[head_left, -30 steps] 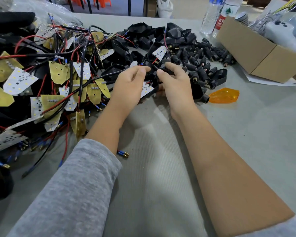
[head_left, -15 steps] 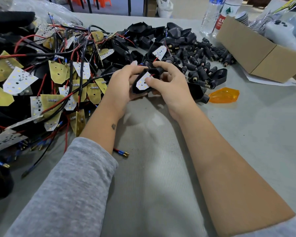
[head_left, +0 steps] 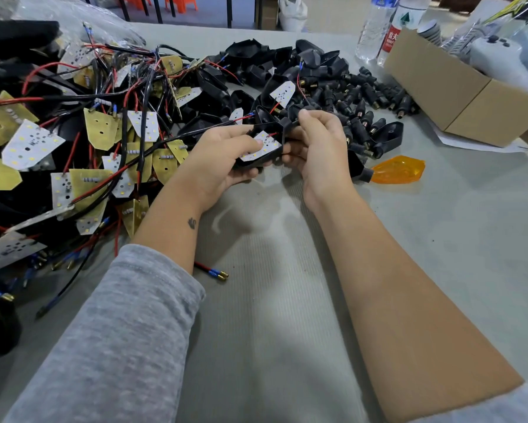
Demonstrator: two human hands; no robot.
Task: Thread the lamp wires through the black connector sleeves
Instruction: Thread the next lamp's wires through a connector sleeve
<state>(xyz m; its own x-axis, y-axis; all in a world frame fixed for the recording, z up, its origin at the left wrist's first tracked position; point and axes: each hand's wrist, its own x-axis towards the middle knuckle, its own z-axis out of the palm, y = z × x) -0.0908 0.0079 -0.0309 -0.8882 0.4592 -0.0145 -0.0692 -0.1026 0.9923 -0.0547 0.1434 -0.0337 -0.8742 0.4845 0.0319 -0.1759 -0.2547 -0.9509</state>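
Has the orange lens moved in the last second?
No. The orange lens lies at the same spot on the table, just short of the cardboard box, untouched by either hand.

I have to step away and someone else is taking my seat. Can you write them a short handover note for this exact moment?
Left hand grips a black lamp housing with a white LED board seated in it.
Right hand pinches at the housing's far end, where the red wire leads; whether the wire is through yet cannot be seen.
Wired boards are piled to the left, black connector sleeves behind the hands, an orange lens to the right.
Left: finish this piece, then work through the pile.
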